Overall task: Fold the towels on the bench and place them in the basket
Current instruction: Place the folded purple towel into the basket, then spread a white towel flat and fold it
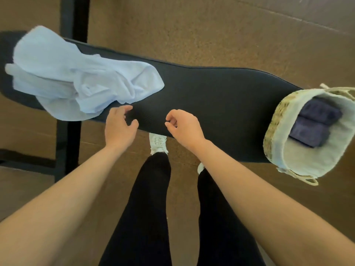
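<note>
Left hand [119,127]: fingers half-open beside towel [76,73] | right hand [185,128]: loosely curled

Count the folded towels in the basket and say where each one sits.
2. The far dark towel lies toward the far side of the basket. The near dark towel lies right beside it, closer to the person. More could be hidden underneath them.

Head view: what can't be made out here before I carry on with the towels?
Head view only:
- Basket: its far side is cut off by the frame's right edge.
- Dark folded towels: two show; any beneath are hidden by them.
- White towel pile: crumpling hides whether it is one towel or several.
- Bench: its left end lies under the pile.
</note>
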### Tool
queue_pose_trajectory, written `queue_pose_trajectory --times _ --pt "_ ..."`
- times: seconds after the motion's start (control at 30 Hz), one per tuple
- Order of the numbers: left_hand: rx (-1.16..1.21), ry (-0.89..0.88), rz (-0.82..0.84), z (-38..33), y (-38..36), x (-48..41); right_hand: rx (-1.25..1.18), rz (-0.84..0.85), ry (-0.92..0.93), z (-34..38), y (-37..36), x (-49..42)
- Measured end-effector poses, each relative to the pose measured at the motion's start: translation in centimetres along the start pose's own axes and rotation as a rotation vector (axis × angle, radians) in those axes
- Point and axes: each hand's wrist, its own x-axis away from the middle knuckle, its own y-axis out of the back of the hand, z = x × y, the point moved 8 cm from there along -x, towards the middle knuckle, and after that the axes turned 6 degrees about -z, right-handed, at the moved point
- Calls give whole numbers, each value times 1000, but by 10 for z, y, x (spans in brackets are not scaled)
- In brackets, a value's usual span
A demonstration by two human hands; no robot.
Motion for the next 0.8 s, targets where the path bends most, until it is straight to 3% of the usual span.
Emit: queue_pose_trajectory --times 0.23,0.37,0.47,0.57,0.8 --pt "-86 -70 -134 46 38 -50 140 -1 104 59 -45 -65" --pt "-111 -113 -286 49 64 -69 88 -30 74 81 -61 -95" --pt "-166 -141 -218 56 64 -87 27 -27 30 98 -74 -113" --pt "-47 -115 -96 72 61 -105 75 27 44 114 -86 -126" --pt "209 -40 -150 85 89 -107 -19 61 -95 115 -82 -133"
